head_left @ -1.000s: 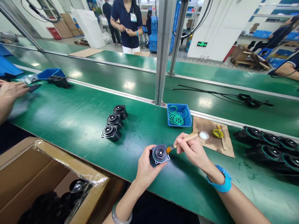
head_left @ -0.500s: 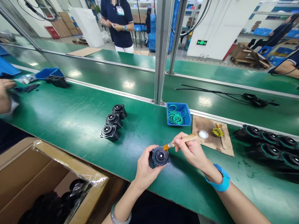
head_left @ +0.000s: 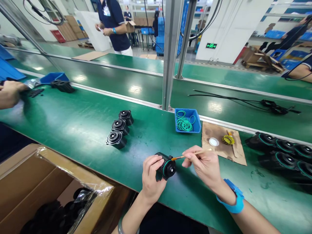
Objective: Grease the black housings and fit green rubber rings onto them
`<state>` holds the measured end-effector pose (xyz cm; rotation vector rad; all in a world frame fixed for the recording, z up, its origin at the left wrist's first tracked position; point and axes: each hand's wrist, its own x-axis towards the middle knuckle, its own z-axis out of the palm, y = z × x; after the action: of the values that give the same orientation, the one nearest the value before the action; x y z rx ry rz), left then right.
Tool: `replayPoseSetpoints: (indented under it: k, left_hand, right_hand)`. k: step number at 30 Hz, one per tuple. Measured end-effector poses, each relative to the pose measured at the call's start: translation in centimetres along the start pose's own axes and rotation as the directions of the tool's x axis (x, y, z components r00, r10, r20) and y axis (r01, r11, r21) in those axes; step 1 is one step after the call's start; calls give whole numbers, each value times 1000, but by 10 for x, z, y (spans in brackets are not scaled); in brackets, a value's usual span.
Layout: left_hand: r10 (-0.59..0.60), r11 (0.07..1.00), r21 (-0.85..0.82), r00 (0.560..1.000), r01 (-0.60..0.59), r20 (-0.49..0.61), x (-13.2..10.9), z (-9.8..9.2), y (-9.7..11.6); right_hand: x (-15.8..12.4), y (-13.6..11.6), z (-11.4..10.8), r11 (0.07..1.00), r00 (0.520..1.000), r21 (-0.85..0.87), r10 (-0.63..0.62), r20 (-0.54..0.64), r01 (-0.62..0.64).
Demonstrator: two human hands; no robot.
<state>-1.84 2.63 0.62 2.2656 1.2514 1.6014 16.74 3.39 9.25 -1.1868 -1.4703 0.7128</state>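
My left hand (head_left: 152, 177) is wrapped round a black cylindrical housing (head_left: 168, 169), which is tilted with its ringed end facing right. A green ring circles that end. Pinched in my right hand (head_left: 203, 164) is a wooden-handled brush (head_left: 181, 157), its orange bristles at the upper edge of the housing by the ring. Three black housings (head_left: 116, 139) stand in a row to the left. Behind, a blue bin (head_left: 197, 126) holds green rings (head_left: 184, 124). A yellow pot (head_left: 228, 139) and a white round lid (head_left: 214, 141) rest on stained cardboard (head_left: 237, 154).
Several ringed housings (head_left: 286, 159) stand at the right. An open carton (head_left: 19, 172) of black parts is at lower left. A metal post (head_left: 168, 58) rises behind the bench. At far left another person's hand (head_left: 11, 94) is near black parts; a person (head_left: 114, 29) stands beyond.
My left hand has turned the housing from facing up to tilted rightward. The brush is now flatter and thinner in view. The other person's hand moved right, and the standing person shifted left.
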Motion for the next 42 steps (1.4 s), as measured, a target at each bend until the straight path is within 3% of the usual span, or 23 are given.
replayPoseSetpoints:
  k: [7,12,16,20,29,34,39,42]
  left_hand:
    - [66,996,51,998,-66,15,-3,1,-1]
    - [42,998,41,999,-43,28,-4,1,-3]
    - [46,999,26,998,-47,32,-5,1,-3]
    - [45,999,20,999,-45,30,-6,1,-2]
    - [27,1000,-3,999,-27,36,-1,1,-1]
    - [-8,1000,-19,998,10,68,0,0,0]
    - [-47,998,-36,995,50,93,3,-2,3]
    - [-67,996,-58,992,73,103,5,-3,4]
  right_hand:
    - [-8,-5,4,986,988,-84,-135,80,141]
    - [-14,-13,7,948,927,-37,-300,223,316]
    - [-15,-15,9,947,904,6,-309,295,322]
    - [-11,-13,6,947,917,-25,-303,258,320]
    - [2,2,-4,898,949,-307,-292,121,316]
    - [-3,-4,-1,927,952,-230,-265,156,296]
    - [-9,-8,4,920,896,-53,-364,253,389]
    - [-10,-4,4,843,795,-32,-492,355,537]
